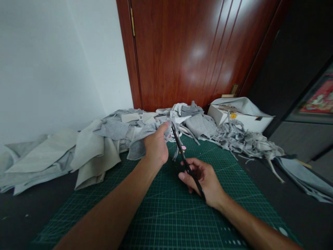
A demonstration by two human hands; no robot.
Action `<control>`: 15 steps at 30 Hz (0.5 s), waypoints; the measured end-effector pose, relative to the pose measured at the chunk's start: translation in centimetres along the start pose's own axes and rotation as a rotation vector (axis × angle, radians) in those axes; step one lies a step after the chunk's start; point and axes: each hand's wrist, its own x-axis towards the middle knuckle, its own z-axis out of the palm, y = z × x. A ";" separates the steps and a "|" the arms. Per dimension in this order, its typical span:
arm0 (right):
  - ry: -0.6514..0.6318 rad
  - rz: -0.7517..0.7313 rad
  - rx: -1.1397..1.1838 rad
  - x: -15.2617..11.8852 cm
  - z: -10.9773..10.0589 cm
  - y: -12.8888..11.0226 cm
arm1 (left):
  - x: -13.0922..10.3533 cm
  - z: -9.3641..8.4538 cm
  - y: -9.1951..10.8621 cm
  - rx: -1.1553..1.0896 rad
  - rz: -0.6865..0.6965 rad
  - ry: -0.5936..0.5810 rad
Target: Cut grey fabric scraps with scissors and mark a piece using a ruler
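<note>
My left hand [155, 147] is closed on a small piece of grey fabric [169, 132], held up above the green cutting mat [166, 211]. My right hand [204, 180] grips black scissors [183, 156] by the handles. The blades point up and away, and their tips meet the held fabric beside my left thumb. Both forearms stretch over the mat.
A heap of grey and beige fabric pieces [85, 152] lies along the mat's far left edge. Cut grey strips [241, 139] pile up at the right, next to a white box [239, 116]. A red-brown wooden door [192, 52] stands behind, with a white wall [52, 62] to the left.
</note>
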 end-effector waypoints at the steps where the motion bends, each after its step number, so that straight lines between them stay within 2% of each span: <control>1: 0.002 -0.007 -0.002 0.0 0.0 0.0 | -0.1 0.0 -0.1 -0.006 0.017 0.006; 10: 0.039 -0.064 0.030 0.1 -0.1 0.1 | -1.2 0.2 -1.5 0.041 0.014 -0.001; 15: 0.056 -0.063 0.044 0.2 -0.3 -0.1 | -1.5 0.0 -1.9 0.059 0.022 -0.044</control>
